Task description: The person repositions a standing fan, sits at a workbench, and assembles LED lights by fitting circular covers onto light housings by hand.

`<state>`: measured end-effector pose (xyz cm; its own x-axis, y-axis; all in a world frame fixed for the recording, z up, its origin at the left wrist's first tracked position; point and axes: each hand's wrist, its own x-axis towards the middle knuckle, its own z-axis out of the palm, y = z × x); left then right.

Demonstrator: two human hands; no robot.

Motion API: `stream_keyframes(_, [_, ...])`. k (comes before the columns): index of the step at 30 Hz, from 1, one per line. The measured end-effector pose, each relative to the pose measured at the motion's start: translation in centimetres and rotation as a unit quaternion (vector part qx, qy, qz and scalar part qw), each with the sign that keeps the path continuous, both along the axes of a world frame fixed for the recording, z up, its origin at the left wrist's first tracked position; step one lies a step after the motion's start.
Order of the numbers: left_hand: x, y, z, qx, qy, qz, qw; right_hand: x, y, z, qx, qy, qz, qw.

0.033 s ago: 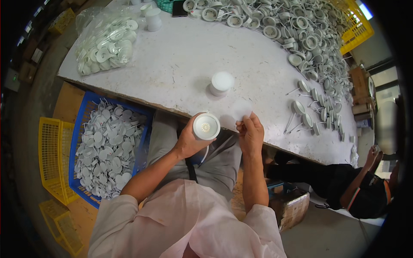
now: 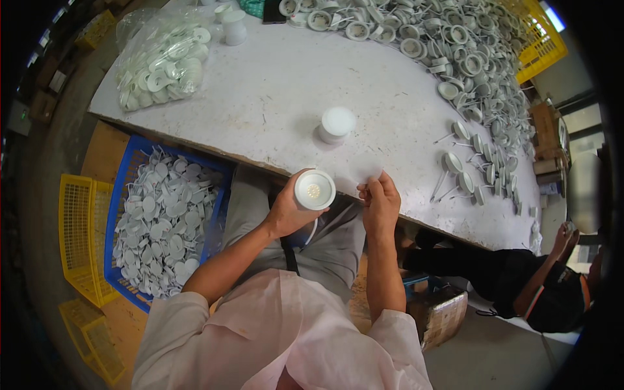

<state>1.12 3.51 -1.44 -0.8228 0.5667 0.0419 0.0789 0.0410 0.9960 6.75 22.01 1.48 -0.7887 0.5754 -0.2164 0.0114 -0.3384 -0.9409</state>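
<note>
A yellow crate [image 2: 77,237] stands at far left, beside a blue basket [image 2: 117,224] filled with white lamps on short leads [image 2: 162,218]. Beyond them, on the bench [image 2: 260,71], lies a clear bag [image 2: 162,75] of pale discs. The left hand [image 2: 286,211] has its grip curled around a round white lamp [image 2: 314,190], over the lap just off the bench edge. The lamp's open face points up, its axis roughly toward the head, and a white lead hangs below. A white stack [image 2: 337,123] stands upright on the bench, beyond the lamp and slightly to its right. The right hand [image 2: 379,198] is at the edge, fingertips pressed together; I cannot tell whether anything thin is pinched there. From this grip the lamp lies directly left, near but apart. Farther right are loose lamps [image 2: 453,162], a big heap [image 2: 471,62] and a co-worker [image 2: 546,286].
</note>
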Motion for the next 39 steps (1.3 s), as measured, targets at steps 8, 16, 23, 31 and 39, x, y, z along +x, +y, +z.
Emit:
stream_keyframes(8, [0.2,0.6,-0.1,0.202,-0.177,-0.087,0.959,2.4,-2.2,-0.5,0.654,0.159,0.075,0.736])
stream_keyframes(16, [0.4,0.3,1.3,0.095,-0.16,-0.071,0.98,2.6,-3.6,-1.3,0.721,0.14,0.094,0.672])
stream_keyframes(23, [0.5,0.1,-0.2,0.109,-0.13,-0.058,0.984,2.7,-4.2,-1.6,0.714,0.129,0.099,0.681])
stream_keyframes(31, [1.0,0.1,0.1,0.107,-0.132,-0.033,0.985,2.7,-4.7,-1.1,0.73,0.124,0.089,0.667])
stream_keyframes(39, [1.3,0.2,0.7,0.085,-0.078,-0.012,0.993,2.8,-4.6,-1.1,0.753,0.144,0.073,0.638])
